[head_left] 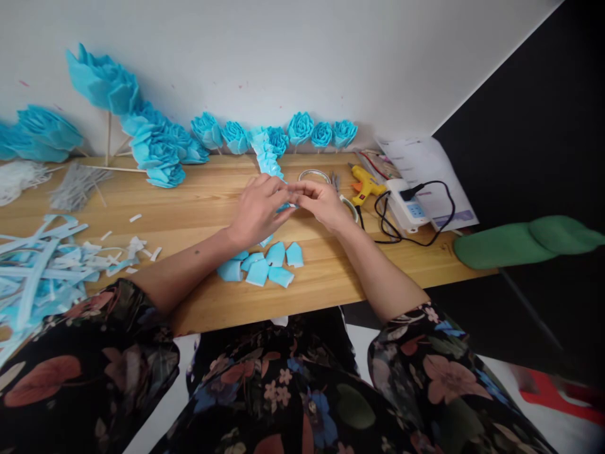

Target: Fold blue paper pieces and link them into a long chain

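Observation:
My left hand [259, 209] and my right hand [320, 200] meet fingertip to fingertip above the wooden table. Between them shows a small blue petal piece [283, 207], mostly covered by the fingers, and both hands are closed in a pinch on it. Below my left hand lie several loose blue petal pieces [258, 272] with pointed ends. Just beyond the fingers, a ruffled stack of light blue petals [268, 162] reaches back toward the row of blue flowers [300, 128].
A yellow glue gun [366, 183] rests by a white power strip [407, 207] with a black cord. A tape roll [314, 175] sits behind my right hand. Blue and white scraps [38, 271] cover the left side. A green bottle-shaped object [510, 243] is at the right edge.

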